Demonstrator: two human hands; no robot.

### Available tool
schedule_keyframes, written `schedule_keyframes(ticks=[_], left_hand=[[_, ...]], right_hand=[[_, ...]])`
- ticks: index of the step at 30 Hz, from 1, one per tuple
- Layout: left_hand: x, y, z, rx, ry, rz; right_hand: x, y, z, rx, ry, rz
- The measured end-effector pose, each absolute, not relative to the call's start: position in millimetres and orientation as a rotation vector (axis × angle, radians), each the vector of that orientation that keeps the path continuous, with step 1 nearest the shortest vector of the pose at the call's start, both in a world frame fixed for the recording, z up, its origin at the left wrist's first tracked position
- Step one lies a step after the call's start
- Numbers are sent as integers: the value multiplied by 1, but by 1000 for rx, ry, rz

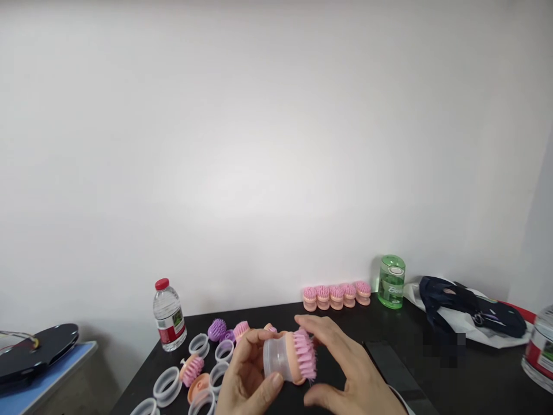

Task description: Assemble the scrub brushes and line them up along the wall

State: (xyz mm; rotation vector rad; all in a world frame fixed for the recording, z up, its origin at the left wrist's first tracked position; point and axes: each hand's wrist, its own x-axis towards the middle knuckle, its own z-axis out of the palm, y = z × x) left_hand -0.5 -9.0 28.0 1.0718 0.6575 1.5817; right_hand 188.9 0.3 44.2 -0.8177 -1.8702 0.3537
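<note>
Currently, from my end of the feed, I see the left hand (pixel 246 374) curled around the clear cup (pixel 275 358) on a round brush (pixel 294 360), which is up in the air over the table (pixel 488 380) with its pink bristles (pixel 306 354) pointing right. The right hand (pixel 354 369) is spread open about the bristle end, thumb below and fingers above; whether its fingertips touch the bristles I can't quite make out. I'd judge the step in hand as handling cup and brush together as one piece. To my mind, a move of the right hand calls for closing evenly on the brush while the left holds lightly (that cup looks thin enough to flex).

Going left to right, a black oval thing (pixel 47 346) with wires sits on a blue-topped stand (pixel 64 369), apart from the black table. On the table's left side I have a red-capped bottle (pixel 169 317), then clear rings (pixel 169 399), a tipped pink brush (pixel 193 370), an orange piece (pixel 199 386) and a purple brush (pixel 216 330). Near the pale, plain wall (pixel 276 144) stands a row of five pink brushes (pixel 336 297), with a green tub (pixel 391 282) just beside it. Farther right lie a dark flat panel (pixel 400 372) and a navy bag (pixel 475 308) on white plastic, then another bottle (pixel 541 346), cut by the frame's edge.
</note>
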Motion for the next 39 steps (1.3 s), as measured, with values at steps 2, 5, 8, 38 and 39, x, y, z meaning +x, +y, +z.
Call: schedule_keyframes(ticks=[2,5,8,38,39], left_hand=[[0,-10,29,1069,650,1579],[2,-13,33,1066,648,1575],[3,-15,36,1063,663,1570],[-19,-6,50,1196,1055,1639],[-19,-6,50,1156,998,1596]], right_hand=[[189,0,45,-760,-1862,371],[189,2,46,-731,-1789,448],[190,2,49,-759,-1829,396],[158,92,-65,-1738,-2313,513],[156,92,-68,-1745,-2332,503]])
